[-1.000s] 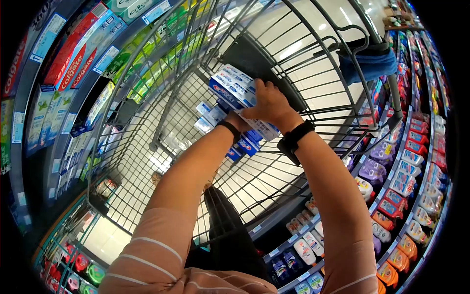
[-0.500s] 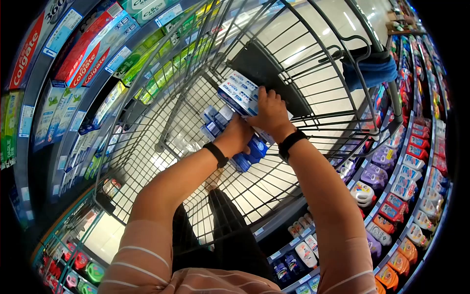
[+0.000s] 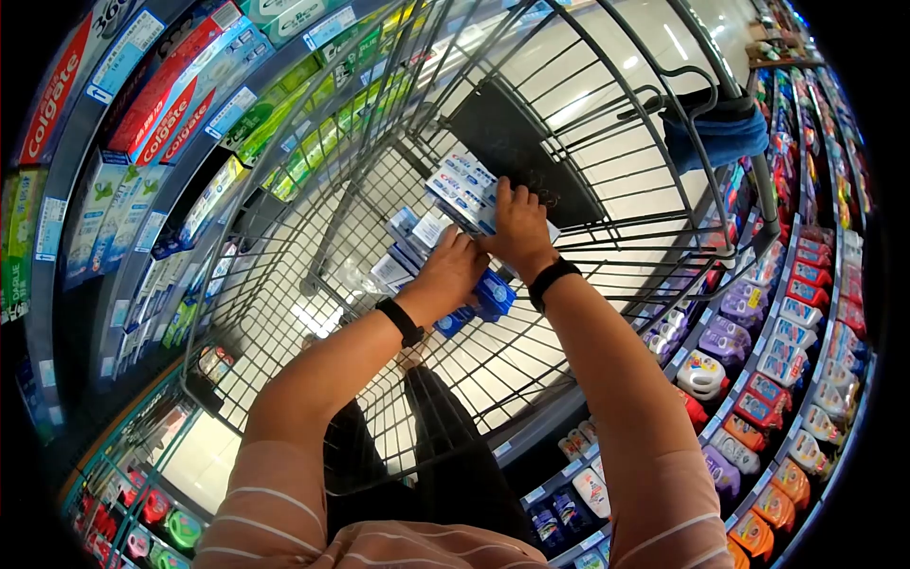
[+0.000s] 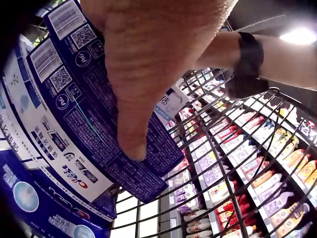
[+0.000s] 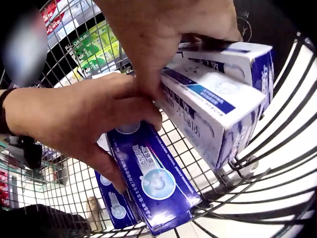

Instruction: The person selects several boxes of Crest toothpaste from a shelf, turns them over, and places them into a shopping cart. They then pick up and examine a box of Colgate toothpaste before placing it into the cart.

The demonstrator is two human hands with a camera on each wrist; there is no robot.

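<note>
Both hands are inside a wire shopping cart (image 3: 531, 356) over blue and white toothpaste boxes. The left hand (image 3: 444, 277) grips blue boxes (image 3: 495, 294); in the right wrist view its thumb and fingers straddle a blue box (image 5: 158, 181), and in the left wrist view the thumb presses along box sides (image 4: 94, 119). Just beside it, the right hand (image 3: 519, 228) holds white-topped boxes (image 3: 461, 185) near the dark flap, its fingers bent over them in the right wrist view. More boxes (image 3: 391, 270) lie left of the left hand.
Shelves of toothpaste cartons (image 3: 171, 95) line the left side. Rows of bottles (image 3: 758, 394) fill shelves on the right. A dark flap (image 3: 521, 147) stands beyond the boxes, and a blue cloth (image 3: 725, 142) hangs on the cart's handle.
Both hands have shifted slightly to the left since the last frame. The left hand, partly hidden behind the boxes a second ago, now shows on top of them.
</note>
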